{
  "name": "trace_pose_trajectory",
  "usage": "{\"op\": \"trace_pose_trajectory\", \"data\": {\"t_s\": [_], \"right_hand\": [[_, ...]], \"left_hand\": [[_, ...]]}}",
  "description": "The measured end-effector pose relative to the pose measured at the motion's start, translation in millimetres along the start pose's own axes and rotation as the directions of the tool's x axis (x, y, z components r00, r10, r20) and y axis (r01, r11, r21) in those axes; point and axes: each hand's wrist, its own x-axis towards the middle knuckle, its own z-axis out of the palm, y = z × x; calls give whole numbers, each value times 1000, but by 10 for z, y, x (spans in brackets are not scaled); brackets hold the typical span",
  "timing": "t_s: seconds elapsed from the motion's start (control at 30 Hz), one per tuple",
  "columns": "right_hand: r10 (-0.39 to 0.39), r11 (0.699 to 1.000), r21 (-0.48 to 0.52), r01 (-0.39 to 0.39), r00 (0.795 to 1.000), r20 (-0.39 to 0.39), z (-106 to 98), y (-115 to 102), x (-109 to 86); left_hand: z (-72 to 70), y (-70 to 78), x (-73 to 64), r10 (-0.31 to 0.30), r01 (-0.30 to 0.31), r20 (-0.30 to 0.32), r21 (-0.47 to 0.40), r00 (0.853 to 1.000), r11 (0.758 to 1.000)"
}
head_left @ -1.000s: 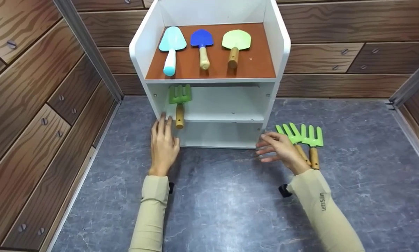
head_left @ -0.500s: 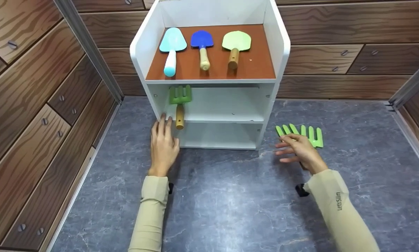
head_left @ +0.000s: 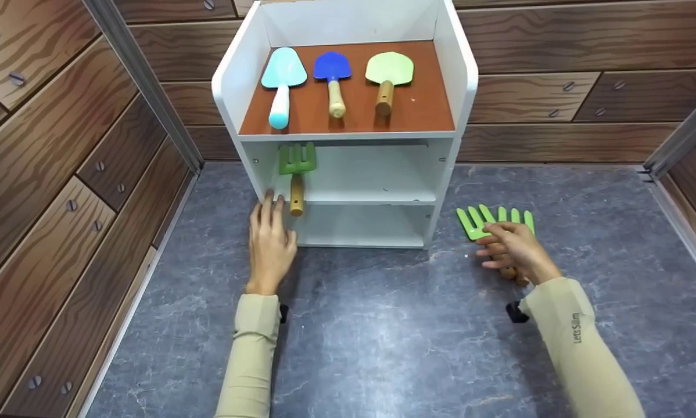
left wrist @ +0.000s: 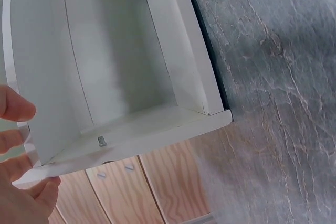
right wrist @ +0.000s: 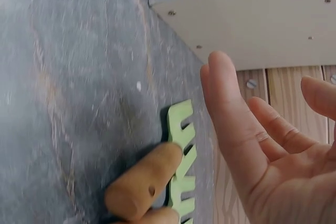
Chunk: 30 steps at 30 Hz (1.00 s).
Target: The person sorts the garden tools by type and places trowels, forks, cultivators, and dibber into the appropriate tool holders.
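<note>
My left hand rests at the left front edge of a white shelf unit, fingers extended against its side panel, as the left wrist view also shows at the panel edge. On the middle shelf, a green garden hand fork leans with its wooden handle overhanging the front. My right hand, fingers loosely spread, hovers over two light green hand forks on the floor, the left fork and the right fork. It partly hides both. Their wooden handles lie beneath the hand in the right wrist view.
On the brown top shelf lie a turquoise trowel, a blue trowel and a pale green trowel. Wood-patterned walls stand behind and at the sides. The grey marbled floor spreads in front of the unit.
My right hand has moved right, from the unit's right front corner to above the two forks on the floor. My left hand has stayed at the left edge.
</note>
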Motion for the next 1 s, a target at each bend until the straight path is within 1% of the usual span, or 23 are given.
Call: {"op": "trace_pose_trajectory", "data": {"t_s": [0.23, 0.43, 0.57, 0.7, 0.83, 1.0], "right_hand": [[55, 998, -2, -55, 998, -12, -135, 59, 31], [106, 994, 20, -105, 994, -41, -268, 23, 24], [109, 993, -39, -112, 992, -57, -332, -2, 34], [103, 989, -98, -110, 992, -75, -368, 14, 60], [105, 985, -130, -114, 992, -74, -370, 27, 91], [103, 975, -189, -113, 993, -61, -407, 38, 109]], "left_hand": [[11, -5, -5, -7, 7, -4, -1, 1000, 1000], [28, 1, 13, 8, -8, 8, 13, 1000, 1000], [27, 9, 14, 7, -7, 6, 8, 1000, 1000], [24, 7, 10, -6, 6, 14, 7, 1000, 1000], [5, -4, -4, -17, 16, 12, 11, 1000, 1000], [0, 2, 2, -10, 10, 11, 10, 1000, 1000]]}}
